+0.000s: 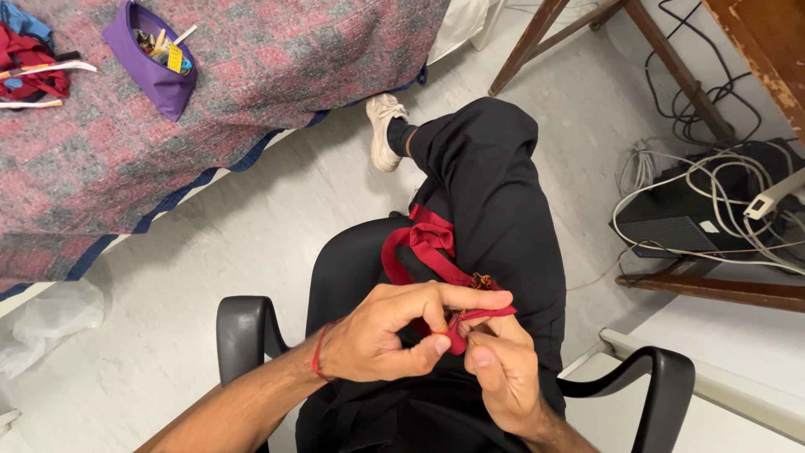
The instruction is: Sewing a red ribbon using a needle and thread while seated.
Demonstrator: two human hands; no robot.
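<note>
Both hands, left hand (381, 335) and right hand (503, 373), on red fabric strip (432, 247); purple pouch (151, 59) far-off.

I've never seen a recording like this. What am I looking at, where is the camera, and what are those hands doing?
There is no machine here: a person wears a camera on the head, so you look down at their own lap. They sit in a black armchair with legs crossed. The left hand and right hand pinch a red fabric strip between the fingertips; it trails over the knee. To the upper left, a bed with a patterned blanket holds a purple pouch. Tangled cables lie to the right.
</note>
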